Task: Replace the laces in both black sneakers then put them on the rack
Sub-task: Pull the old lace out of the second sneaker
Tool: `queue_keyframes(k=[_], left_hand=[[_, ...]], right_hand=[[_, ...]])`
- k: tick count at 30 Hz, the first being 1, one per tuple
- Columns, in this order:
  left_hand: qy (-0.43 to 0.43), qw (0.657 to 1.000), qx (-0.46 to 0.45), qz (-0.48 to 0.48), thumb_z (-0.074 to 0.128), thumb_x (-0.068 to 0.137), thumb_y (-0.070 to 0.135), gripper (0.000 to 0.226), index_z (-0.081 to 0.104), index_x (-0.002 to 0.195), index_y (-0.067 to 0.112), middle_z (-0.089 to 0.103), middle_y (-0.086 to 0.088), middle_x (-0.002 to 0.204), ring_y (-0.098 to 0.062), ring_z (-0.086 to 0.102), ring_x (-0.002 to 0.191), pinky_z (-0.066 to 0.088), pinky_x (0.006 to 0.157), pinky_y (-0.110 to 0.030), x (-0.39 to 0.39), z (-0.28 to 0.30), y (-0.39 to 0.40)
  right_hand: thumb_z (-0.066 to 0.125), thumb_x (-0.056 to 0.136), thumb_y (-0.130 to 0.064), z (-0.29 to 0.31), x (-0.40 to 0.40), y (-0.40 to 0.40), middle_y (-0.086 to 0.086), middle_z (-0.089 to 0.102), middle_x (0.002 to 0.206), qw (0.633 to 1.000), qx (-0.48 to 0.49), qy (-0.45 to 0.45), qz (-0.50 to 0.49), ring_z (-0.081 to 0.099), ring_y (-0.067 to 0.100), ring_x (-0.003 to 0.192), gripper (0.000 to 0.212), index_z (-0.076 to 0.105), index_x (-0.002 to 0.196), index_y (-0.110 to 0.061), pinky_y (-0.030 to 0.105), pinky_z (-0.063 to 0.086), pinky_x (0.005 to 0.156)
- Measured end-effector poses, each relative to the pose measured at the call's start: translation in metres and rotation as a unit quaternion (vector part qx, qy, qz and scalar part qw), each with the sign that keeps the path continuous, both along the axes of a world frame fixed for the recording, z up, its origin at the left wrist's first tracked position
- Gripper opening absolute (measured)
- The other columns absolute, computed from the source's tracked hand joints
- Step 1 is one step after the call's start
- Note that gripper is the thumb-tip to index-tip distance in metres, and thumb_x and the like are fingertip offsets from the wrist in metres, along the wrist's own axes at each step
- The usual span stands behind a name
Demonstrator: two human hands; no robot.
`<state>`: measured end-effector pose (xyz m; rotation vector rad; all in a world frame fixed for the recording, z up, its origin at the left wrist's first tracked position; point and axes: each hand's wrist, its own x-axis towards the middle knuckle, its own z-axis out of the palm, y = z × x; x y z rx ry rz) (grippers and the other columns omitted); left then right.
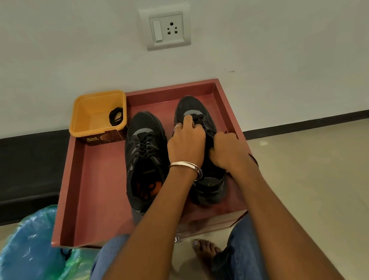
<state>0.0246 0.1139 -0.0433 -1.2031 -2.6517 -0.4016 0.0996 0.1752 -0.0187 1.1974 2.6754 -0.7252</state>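
On the red tray-like surface (pixel 93 178), at its 3 o'clock side, stands the right sneaker (pixel 206 184), long axis running 6 to 12 o'clock with the toe toward the wall (pixel 44 53); both hands work over its lace area. Left hand (pixel 186 144), wearing a ring and a metal bangle, reaches across from 7 o'clock, its fingers (pixel 187 121) curled down onto the upper part of the lacing near the toe; right hand (pixel 225 151) sits at the 4 o'clock side of the tongue, fingers curled tight, apparently pinching black lace (pixel 209 133), though the lace inside the grip is hidden. Right hand lies nearer the shoe's collar, left nearer its toe, so any pull along the eyelets runs along the shoe's long axis. Left sneaker (pixel 145 160) stands just beside, at 9 o'clock, parallel, its lacing visible and untouched. Yellow tub (pixel 97 115) at the tray's 11 o'clock corner holds a coiled black lace (pixel 117 116). Blue-lined bin (pixel 32 258) rests on the tiled floor at 8 o'clock. Wall socket (pixel 167 27) at 12 o'clock; black skirting along the wall base. No rack can be identified with certainty
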Motion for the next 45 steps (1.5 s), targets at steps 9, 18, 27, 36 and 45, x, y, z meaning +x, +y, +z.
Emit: queue_keyframes(k=[9, 18, 27, 36, 45], left_hand=[[-0.079, 0.993, 0.085, 0.032, 0.059, 0.09, 0.025, 0.016, 0.07, 0.092, 0.013, 0.063, -0.005, 0.098, -0.031, 0.062, 0.078, 0.044, 0.059, -0.034, -0.01, -0.006, 0.006], [-0.291, 0.903, 0.246, 0.195, 0.072, 0.079, 0.032, 0.01, 0.067, 0.075, 0.024, 0.063, 0.01, 0.072, -0.013, 0.057, 0.071, 0.039, 0.068, -0.024, -0.011, 0.002, 0.004], [-0.462, 0.787, 0.326, 0.248, 0.073, 0.075, 0.016, 0.019, 0.062, 0.059, 0.018, 0.069, 0.0, 0.068, -0.026, 0.069, 0.07, 0.058, 0.071, -0.044, -0.037, -0.001, 0.001], [-0.047, 0.996, -0.03, -0.072, 0.059, 0.083, 0.032, 0.027, 0.069, 0.108, 0.028, 0.056, 0.008, 0.116, -0.023, 0.042, 0.115, 0.034, 0.089, -0.041, -0.018, 0.011, -0.005], [0.11, 0.994, -0.002, -0.028, 0.072, 0.075, 0.022, 0.01, 0.07, 0.075, 0.012, 0.064, -0.002, 0.085, -0.027, 0.061, 0.083, 0.043, 0.066, -0.039, -0.014, -0.001, -0.001]], right_hand=[[0.045, 0.098, -0.021, -0.011, -0.003, 0.004, 0.018, 0.057, 0.112, 0.999, -0.033, 0.014, -0.04, 0.048, 0.024, 0.08, 0.027, 0.053, 0.114, 0.0, 0.032, 0.042, 0.071], [0.046, 0.097, -0.021, -0.016, -0.006, 0.006, 0.018, 0.054, 0.114, 0.998, -0.042, 0.004, -0.049, 0.049, 0.026, 0.082, 0.026, 0.051, 0.115, -0.002, 0.033, 0.043, 0.071], [0.046, 0.095, -0.019, -0.018, -0.006, 0.006, 0.02, 0.053, 0.117, 0.997, -0.04, -0.008, -0.061, 0.056, 0.034, 0.094, 0.028, 0.051, 0.117, -0.002, 0.036, 0.043, 0.072], [0.049, 0.094, -0.017, -0.02, -0.006, 0.006, 0.019, 0.056, 0.113, 0.998, -0.027, -0.006, -0.052, 0.059, 0.033, 0.094, 0.027, 0.052, 0.117, -0.002, 0.037, 0.046, 0.071], [0.051, 0.095, -0.019, -0.022, -0.006, 0.005, 0.016, 0.058, 0.111, 0.998, -0.029, 0.001, -0.057, 0.058, 0.028, 0.09, 0.024, 0.053, 0.115, -0.005, 0.035, 0.047, 0.073]])
